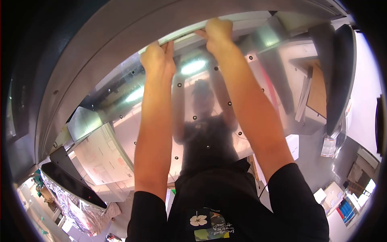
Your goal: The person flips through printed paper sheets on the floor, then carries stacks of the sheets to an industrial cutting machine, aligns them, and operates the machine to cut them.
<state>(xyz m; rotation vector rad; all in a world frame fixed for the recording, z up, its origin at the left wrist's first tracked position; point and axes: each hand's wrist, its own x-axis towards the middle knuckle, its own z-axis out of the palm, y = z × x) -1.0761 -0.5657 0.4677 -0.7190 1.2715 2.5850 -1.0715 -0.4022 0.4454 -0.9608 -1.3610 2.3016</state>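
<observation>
A long, pale stack that looks like white paper [183, 37] lies under the curved metal front of a large machine, at the far edge of a shiny metal table. My left hand [158, 59] is at its left part, fingers bent around the near edge and one or two fingers straight along it. Further right, my right hand [219, 35] is closed at the same edge, with two fingers pointing left along it. The far sides of both hands and the depth of the stack are hidden by the machine.
The polished metal table [193, 133] has small round ball holes and mirrors my body. Overhead curves the grey machine housing [96, 36]. Side tables stand left and right, with a dark panel [72, 181] at lower left and a wooden board [317, 90] at right.
</observation>
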